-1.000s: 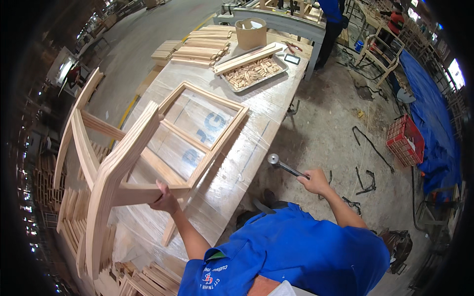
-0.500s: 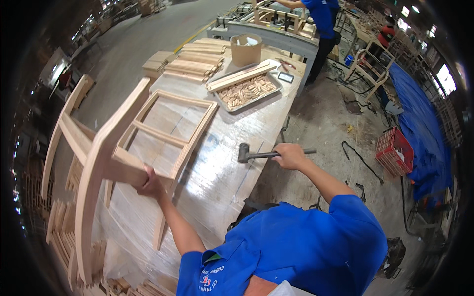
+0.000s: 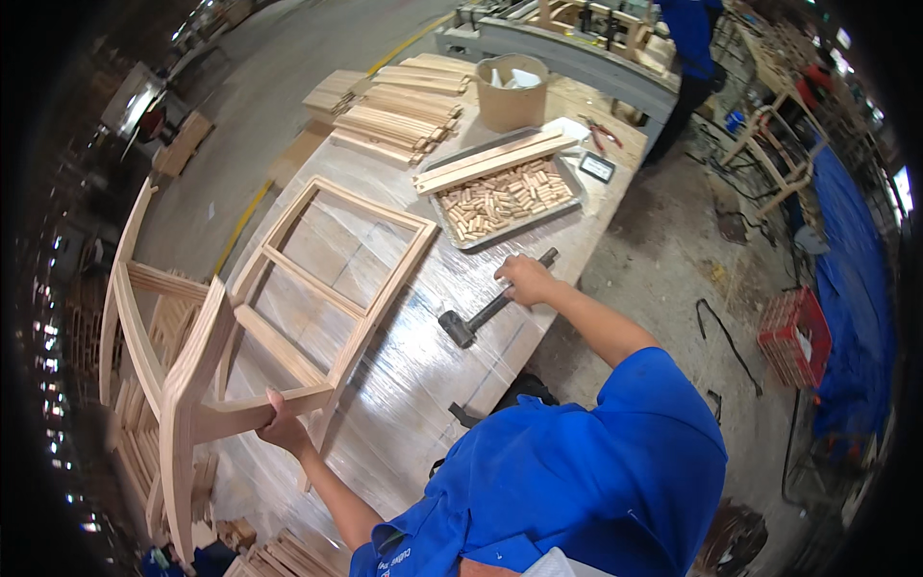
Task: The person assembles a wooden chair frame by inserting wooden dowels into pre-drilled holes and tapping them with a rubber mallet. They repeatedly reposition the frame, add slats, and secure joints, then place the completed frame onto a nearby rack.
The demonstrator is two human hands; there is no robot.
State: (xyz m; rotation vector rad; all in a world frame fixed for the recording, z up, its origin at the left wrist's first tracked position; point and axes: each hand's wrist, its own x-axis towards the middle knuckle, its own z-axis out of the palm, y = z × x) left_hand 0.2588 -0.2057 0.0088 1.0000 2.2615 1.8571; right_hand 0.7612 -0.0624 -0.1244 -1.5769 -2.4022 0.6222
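Note:
My left hand (image 3: 283, 423) is wrapped round a rail of a pale wooden chair frame (image 3: 179, 413) with curved legs, at the left side of the table. Beside it on the tabletop lies a flat wooden frame (image 3: 386, 273) with a crossbar; its near end is close to the rail under my hand. In my right hand (image 3: 526, 281) is the handle of a dark hammer (image 3: 458, 329). The hammer's head points toward me, low over the film-covered table, and I cannot tell whether it touches the surface.
A metal tray (image 3: 468, 244) of wooden dowels, with wood strips across it, sits at the far side. Around it are a round tub (image 3: 510, 104), stacked slats (image 3: 389, 125), pliers (image 3: 602, 135) and a small dark-framed device (image 3: 597, 167). A red crate (image 3: 796, 337) stands on the floor at right.
My right hand has carried the hammer forward and left from the table's edge to over the tabletop, its head swinging toward me. The chair frame in my left hand has dropped lower and tilted.

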